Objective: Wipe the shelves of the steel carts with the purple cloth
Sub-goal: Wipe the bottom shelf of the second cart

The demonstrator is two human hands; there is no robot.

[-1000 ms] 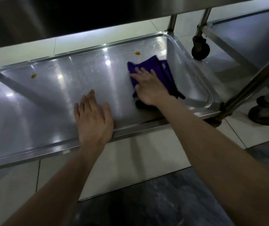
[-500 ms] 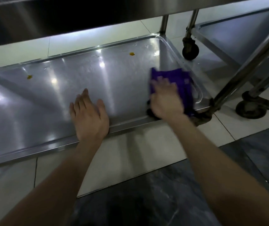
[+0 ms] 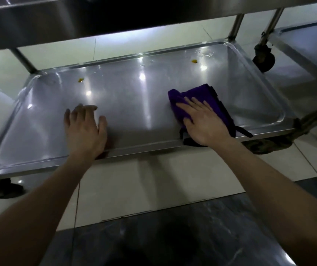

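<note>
Your right hand (image 3: 203,121) presses flat, fingers straight, on the soft folded purple cloth (image 3: 201,93) at the right end of the shiny steel lower shelf (image 3: 134,104). Your left hand (image 3: 84,129) rests open mid-shelf. The cloth seems light and limp: palm it down.

hands (image 3: 85,129) (image 3: 203,121): 2 | purple cloth (image 3: 201,93): 1 | orange spots (image 3: 80,80) (image 3: 194,61): 2 | steel carts (image 3: 134,112) (image 3: 297,41): 2

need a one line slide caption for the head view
Right hand presses the purple cloth flat on the cart's bottom shelf; left hand rests at its front edge, two orange spots not yet wiped.
</note>
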